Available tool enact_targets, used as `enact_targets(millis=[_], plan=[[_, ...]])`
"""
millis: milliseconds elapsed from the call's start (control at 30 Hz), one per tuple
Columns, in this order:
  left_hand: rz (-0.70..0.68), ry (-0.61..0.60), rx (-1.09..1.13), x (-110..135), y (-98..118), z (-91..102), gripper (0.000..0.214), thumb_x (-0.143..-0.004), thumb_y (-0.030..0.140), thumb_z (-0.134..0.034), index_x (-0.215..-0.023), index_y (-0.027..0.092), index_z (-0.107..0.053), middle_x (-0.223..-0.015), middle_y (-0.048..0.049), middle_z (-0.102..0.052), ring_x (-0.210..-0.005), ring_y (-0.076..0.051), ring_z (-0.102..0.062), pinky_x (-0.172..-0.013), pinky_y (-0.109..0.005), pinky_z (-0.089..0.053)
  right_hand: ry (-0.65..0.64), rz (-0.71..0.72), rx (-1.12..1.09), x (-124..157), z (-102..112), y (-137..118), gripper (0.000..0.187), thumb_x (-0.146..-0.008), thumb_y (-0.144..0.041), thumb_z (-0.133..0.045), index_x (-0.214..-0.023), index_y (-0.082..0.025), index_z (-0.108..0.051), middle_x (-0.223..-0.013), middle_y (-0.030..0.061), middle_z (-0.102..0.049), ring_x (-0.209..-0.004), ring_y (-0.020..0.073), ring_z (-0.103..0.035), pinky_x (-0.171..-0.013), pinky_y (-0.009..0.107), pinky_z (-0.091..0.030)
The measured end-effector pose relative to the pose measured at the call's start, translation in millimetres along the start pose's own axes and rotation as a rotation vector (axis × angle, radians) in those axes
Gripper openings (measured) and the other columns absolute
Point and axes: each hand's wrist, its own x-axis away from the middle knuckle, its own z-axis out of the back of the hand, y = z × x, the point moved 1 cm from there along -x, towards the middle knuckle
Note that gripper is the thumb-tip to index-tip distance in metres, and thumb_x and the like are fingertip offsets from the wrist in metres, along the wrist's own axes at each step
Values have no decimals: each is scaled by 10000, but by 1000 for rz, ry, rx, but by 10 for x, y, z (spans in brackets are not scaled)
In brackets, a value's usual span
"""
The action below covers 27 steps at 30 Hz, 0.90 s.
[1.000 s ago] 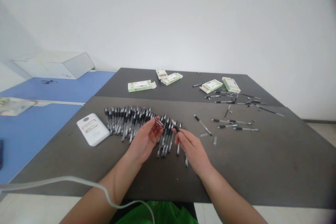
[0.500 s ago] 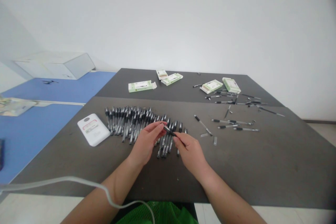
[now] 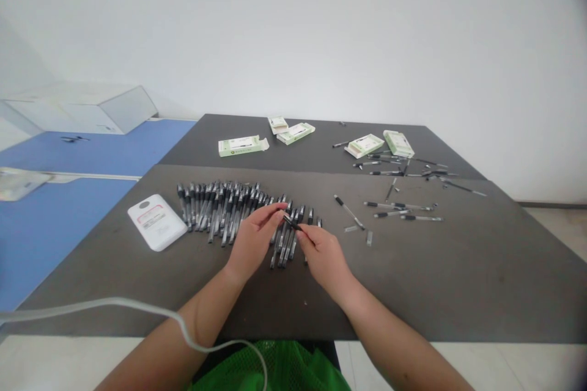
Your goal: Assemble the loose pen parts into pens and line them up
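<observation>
Between my two hands is a dark pen, tilted down toward the right. My left hand pinches its upper left end with thumb and fingers. The fingers of my right hand are closed on its lower right end. Just behind and beneath them lies a wide row of capped pens, clear barrels with black grips, packed side by side. My hands hide part of that row.
A white card-shaped device lies left of the pens. Loose pens and parts are scattered at right, near a clear cap. Green-white boxes stand at the back. A pale cable crosses at lower left.
The whole view has shifted slightly, so the table contents appear a little higher and more to the left. Both hands keep their hold on the pen.
</observation>
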Motion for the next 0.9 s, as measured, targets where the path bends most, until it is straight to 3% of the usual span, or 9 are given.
enact_targets(millis=[100,233,400,467,600,733,900], plan=[[-12,22,81,-27,-32,-27,414,-820,406,-566,-1160,176,-618,-1030,-71,-696,-934,-188,-640,-889,-315,-473,-1,-45,-59,-70,36,36,290,-902,-278,-431,-1010,-195,-687,-847,51,-687,-798,184,-613,-722,277,-446],[-34,114,144,-69,-112,-8,447,-821,419,-559,-1189,167,-592,-1009,-82,-690,-939,-185,-638,-905,-330,-468,83,-205,-44,-122,207,194,345,-895,-287,-374,-1025,-176,-675,-799,45,-672,-773,194,-612,-712,296,-459],[-3,115,233,-73,-187,-24,374,-818,413,-553,-1062,151,-659,-879,-63,-682,-829,-161,-636,-847,-314,-491,60,-332,199,121,360,450,439,-847,-184,-373,-1240,-73,-534,-1157,165,-606,-1092,236,-554,-949,360,-400],[5,89,274,-57,-185,-47,362,-813,405,-559,-1046,149,-666,-866,-59,-680,-814,-155,-634,-836,-308,-493,13,-361,302,267,342,477,477,-849,-194,-393,-1292,-35,-469,-1201,199,-567,-1146,252,-520,-986,372,-375],[-2,40,272,-23,-160,-83,340,-817,396,-557,-1031,159,-673,-858,-49,-680,-811,-148,-633,-834,-295,-486,-41,-363,473,408,232,369,481,-854,-272,-471,-1293,-77,-472,-1178,187,-546,-1105,284,-527,-960,384,-394],[3,22,246,-14,-154,-92,344,-812,401,-560,-1027,157,-675,-838,-46,-681,-799,-153,-634,-819,-295,-487,-41,-292,526,293,56,227,382,-873,-204,-423,-1213,-76,-542,-1150,187,-545,-1112,285,-503,-952,383,-396],[-13,3,241,-26,-172,-84,338,-819,408,-552,-1026,169,-670,-852,-40,-675,-808,-152,-631,-828,-292,-482,-57,-224,440,82,-108,174,411,-863,-210,-473,-1242,-59,-521,-1174,172,-553,-1141,256,-487,-996,355,-370]])
